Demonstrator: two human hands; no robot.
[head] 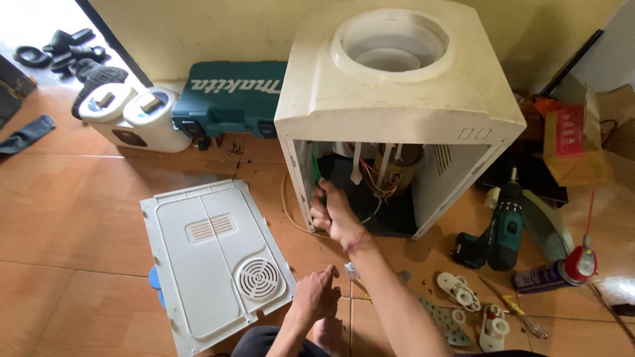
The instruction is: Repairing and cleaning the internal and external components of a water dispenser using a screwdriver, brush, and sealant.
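A: Right hand (pixel 336 213)?
B: Reaching into the open back of the cream water dispenser (pixel 397 99), low at its left wall. Fingers curled tight round a green-handled screwdriver (pixel 318 177), shaft pointing up along the dispenser's inner edge. Firm grasp.

A: Left hand (pixel 316 294)?
B: In front of the dispenser, down near the floor, just right of the removed back panel (pixel 215 261). Fingers bent loosely, thumb out. Holding nothing visible; contact with the panel's corner impossible to tell.

A: Inside the dispenser?
B: Dark cavity, white tubes (pixel 357 165) hanging from the top, bundle of coloured wires (pixel 377 182) beside a metal tank (pixel 403 165). Right hand left of the wires, apart from them.

A: Around it?
B: Back panel flat on the tiles, left-front of the dispenser, round vent grille toward the near end. Teal tool case (pixel 228 99) against the wall, left of the dispenser; two white lidded tanks (pixel 129 112) further left. Cordless drill (pixel 499 228) lying right of the dispenser, spray can (pixel 552 272) beyond it. White plastic taps (pixel 473 307) and a flat metal bracket (pixel 440 317) right-front, near the right forearm.
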